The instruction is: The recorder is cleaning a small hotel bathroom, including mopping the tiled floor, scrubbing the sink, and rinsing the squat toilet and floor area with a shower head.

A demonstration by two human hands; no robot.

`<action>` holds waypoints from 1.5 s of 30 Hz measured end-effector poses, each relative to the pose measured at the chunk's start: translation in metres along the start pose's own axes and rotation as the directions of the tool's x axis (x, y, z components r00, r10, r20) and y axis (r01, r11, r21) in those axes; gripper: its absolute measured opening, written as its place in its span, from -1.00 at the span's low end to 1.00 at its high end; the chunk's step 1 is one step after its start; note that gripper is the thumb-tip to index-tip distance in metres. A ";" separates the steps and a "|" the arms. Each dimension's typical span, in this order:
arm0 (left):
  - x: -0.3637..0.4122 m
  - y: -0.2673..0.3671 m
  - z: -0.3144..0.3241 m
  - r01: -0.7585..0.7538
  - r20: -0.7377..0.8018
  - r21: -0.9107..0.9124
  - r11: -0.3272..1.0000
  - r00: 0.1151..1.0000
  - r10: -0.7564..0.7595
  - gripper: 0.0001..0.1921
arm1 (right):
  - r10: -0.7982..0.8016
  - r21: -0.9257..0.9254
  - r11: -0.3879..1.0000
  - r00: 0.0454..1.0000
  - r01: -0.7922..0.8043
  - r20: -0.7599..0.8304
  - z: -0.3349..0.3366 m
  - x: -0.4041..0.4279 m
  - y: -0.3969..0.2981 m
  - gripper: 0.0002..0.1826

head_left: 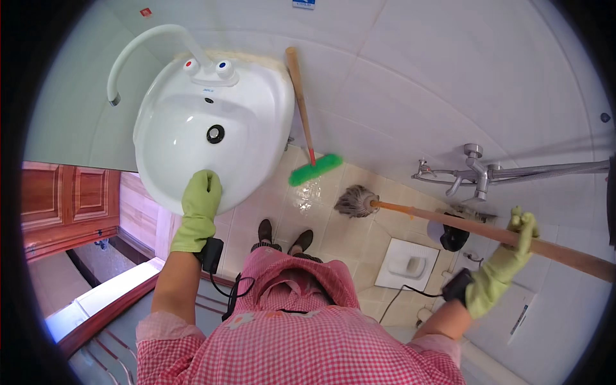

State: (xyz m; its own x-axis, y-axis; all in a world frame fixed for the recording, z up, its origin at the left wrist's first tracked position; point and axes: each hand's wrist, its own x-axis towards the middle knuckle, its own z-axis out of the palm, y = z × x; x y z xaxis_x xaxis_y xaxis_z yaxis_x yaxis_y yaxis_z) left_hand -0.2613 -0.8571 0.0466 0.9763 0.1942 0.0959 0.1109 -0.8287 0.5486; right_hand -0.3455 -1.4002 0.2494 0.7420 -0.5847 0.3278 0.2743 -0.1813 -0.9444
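My left hand [202, 195], in a light green rubber glove, is at the front rim of a white ceramic washbasin [168, 149]. Its fingers are curled together, and nothing shows in them. My right hand [517, 240], gloved alike, grips the long wooden handle of a mop [447, 224]. The mop's grey string head [357, 201] points toward the middle of the tiled floor [269, 202]. A broom [301, 103] with a green brush head [315, 169] leans against the wall beside the basin.
A white faucet [149, 33] arches over the basin's left side. A squat toilet [408, 264] is set in the floor at right, near a black bag [454, 232]. Chrome shower taps [476, 173] jut from the right wall. A wooden door [67, 197] stands at left.
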 end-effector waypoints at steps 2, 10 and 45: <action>-0.004 -0.005 -0.004 0.017 -0.005 0.012 1.000 1.000 -0.017 -0.86 | 0.031 -0.136 0.987 0.933 -0.084 -0.358 0.008 -0.024 0.049 -0.77; 0.000 0.002 0.001 -0.028 -0.019 -0.034 0.999 0.999 0.027 -0.86 | 0.382 0.258 0.911 0.893 -0.321 -0.237 -0.051 0.013 0.114 -0.71; 0.006 0.005 0.004 -0.052 0.024 -0.012 0.999 0.998 0.052 -0.89 | 0.310 0.110 0.945 0.740 -0.308 -0.597 -0.030 -0.115 0.182 -0.81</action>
State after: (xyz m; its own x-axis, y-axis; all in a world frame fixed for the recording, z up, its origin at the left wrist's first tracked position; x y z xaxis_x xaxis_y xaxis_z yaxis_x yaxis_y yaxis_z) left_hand -0.2545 -0.8627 0.0466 0.9849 0.1381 0.1041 0.0581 -0.8310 0.5532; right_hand -0.3990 -1.3899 0.0390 0.2690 -0.9609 -0.0661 0.0986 0.0957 -0.9905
